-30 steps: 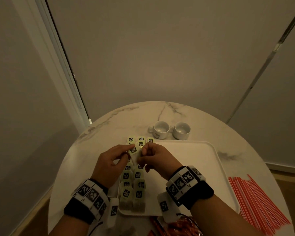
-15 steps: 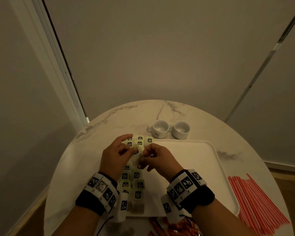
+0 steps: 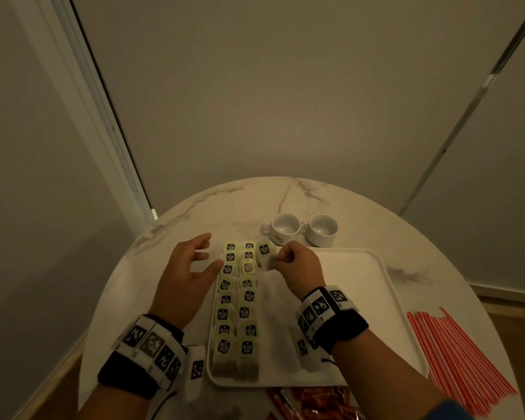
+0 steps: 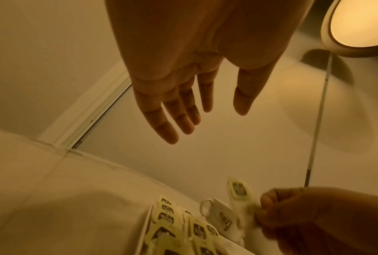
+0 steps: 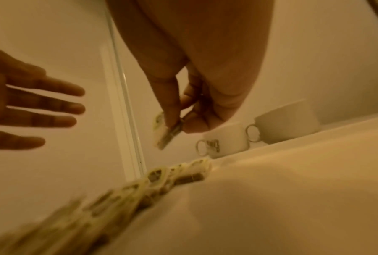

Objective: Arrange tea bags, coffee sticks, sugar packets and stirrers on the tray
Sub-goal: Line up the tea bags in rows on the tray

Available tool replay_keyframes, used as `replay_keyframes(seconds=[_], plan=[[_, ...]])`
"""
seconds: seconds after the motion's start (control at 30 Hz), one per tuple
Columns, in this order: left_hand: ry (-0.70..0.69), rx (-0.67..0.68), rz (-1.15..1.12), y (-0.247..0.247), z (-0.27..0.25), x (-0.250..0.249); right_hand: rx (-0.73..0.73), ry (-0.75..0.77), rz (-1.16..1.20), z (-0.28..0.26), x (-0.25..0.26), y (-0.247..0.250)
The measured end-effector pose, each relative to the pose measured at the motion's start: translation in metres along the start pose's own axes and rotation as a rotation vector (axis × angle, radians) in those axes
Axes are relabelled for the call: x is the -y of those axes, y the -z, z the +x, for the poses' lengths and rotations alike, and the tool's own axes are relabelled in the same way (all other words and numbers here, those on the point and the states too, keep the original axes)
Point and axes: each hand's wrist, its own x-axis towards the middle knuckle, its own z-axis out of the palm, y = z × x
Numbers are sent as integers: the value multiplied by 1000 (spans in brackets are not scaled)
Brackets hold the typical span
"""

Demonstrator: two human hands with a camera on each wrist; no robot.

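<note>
Currently tea-bag step: right hand (image 3: 297,265) pinches tea bag (image 3: 265,251) above tray (image 3: 361,298) far edge; left hand (image 3: 188,268) spread, empty. Next, likely: start third column beside rows (image 3: 235,313).

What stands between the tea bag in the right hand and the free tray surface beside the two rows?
Nothing visible does. The right hand pinches the pale green paper tea bag at the far end of the white rectangular tray, whose surface right of the tea bag rows lies bare.
</note>
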Motion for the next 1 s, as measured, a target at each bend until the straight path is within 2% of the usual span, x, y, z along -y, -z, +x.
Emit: replay_keyframes(seconds=[0.1, 0.2, 0.4, 0.6, 0.73, 0.87, 1.0], plan=[[-43, 42, 70, -6, 4, -3, 26, 101, 142, -6, 10, -3], [2, 86, 18, -21, 16, -8, 83, 165, 258, -12, 16, -6], [-5, 38, -60, -33, 34, -20, 176, 204, 362, -16, 21, -1], [-74, 97, 50, -35, 38, -23, 172, 207, 348, -14, 17, 3], [-93, 127, 67, -36, 43, -23, 134, 243, 220, -12, 11, 1], [-58, 150, 64, -37, 44, -23, 124, 138, 292, -7, 12, 4], [12, 77, 94, -29, 39, -26, 46, -153, 309, 3, 1, 4]])
